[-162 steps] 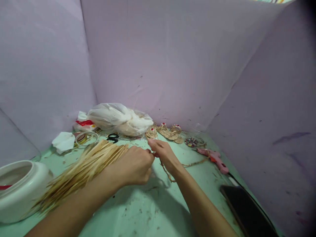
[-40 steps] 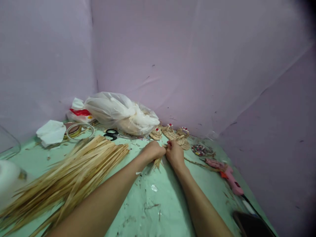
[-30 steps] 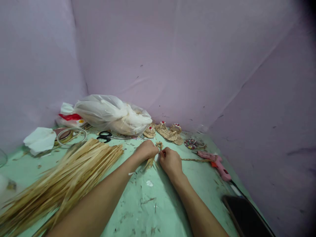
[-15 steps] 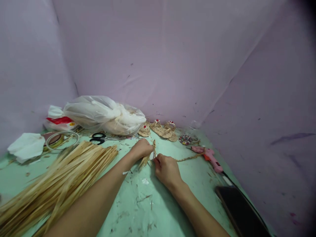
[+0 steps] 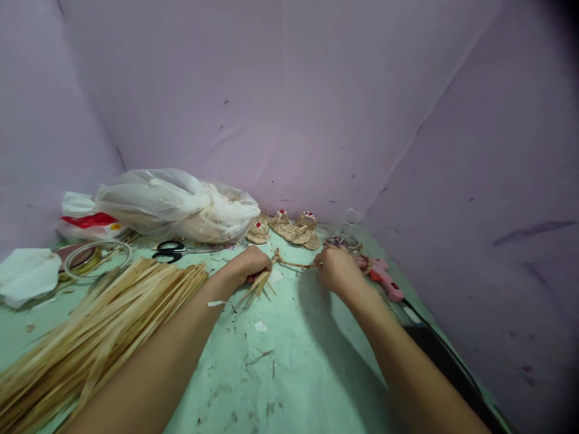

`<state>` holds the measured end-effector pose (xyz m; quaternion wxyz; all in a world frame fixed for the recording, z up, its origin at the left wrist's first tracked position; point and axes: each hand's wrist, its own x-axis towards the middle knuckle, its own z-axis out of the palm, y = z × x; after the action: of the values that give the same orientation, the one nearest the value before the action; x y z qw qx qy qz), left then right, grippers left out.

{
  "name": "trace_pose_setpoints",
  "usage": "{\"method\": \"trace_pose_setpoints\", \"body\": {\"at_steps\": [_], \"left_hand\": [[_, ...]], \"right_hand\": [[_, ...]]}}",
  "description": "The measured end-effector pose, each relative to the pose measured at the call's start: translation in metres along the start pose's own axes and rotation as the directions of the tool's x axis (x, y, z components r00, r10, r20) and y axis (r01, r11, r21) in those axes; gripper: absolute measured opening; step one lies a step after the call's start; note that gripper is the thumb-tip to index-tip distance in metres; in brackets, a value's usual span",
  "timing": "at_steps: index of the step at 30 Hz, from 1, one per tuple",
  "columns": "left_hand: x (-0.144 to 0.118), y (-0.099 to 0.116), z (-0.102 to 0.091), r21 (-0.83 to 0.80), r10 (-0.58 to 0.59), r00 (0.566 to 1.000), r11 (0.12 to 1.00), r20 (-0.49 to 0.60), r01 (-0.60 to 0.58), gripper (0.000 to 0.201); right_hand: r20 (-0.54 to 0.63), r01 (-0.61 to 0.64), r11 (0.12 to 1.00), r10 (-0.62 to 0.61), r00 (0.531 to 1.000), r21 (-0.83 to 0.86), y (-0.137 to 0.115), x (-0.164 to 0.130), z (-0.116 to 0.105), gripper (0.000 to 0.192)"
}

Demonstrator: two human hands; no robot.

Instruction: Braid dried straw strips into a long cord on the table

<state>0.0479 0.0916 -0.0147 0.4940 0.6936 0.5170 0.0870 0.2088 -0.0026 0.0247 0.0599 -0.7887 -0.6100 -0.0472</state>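
Observation:
My left hand [image 5: 252, 264] is closed around a small bunch of straw strips [image 5: 259, 286], whose loose ends stick out below the fist. From its top a twisted straw cord [image 5: 294, 265] runs to the right, drawn out between my hands. My right hand [image 5: 337, 266] pinches that cord, with fingertips pointing left. A large bundle of dry straw strips [image 5: 122, 325] lies to the left, partly behind my left forearm. Beyond my hands sit several small woven straw pieces [image 5: 289, 230] with red and white beads.
A pink glue gun [image 5: 384, 280] lies right of my right hand, near a dark flat object [image 5: 436, 355]. Black-handled scissors [image 5: 169, 251], a tape roll [image 5: 85, 260], white paper [image 5: 28, 276] and a tied plastic bag [image 5: 176, 208] line the back left. Pale walls enclose the table.
My right hand has moved right and slightly up, away from the left, pulling the cord out straight between them. My left hand keeps its grip. The view has shifted a little.

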Motion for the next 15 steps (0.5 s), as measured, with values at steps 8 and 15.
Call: {"method": "trace_pose_setpoints", "body": {"at_steps": [8,15], "left_hand": [[0.003,0.004,-0.008,-0.067,-0.102,0.983,0.991,0.155,0.113,0.016],[0.001,0.011,-0.011,-0.16,-0.154,0.947,0.966,0.284,0.205,0.018]], "right_hand": [[0.422,-0.428,0.347,0.098,0.901,0.834,-0.054,0.016,0.022,0.012],[0.605,-0.6,0.081,-0.058,0.794,0.796,-0.051,0.019,0.031,0.011]]}}
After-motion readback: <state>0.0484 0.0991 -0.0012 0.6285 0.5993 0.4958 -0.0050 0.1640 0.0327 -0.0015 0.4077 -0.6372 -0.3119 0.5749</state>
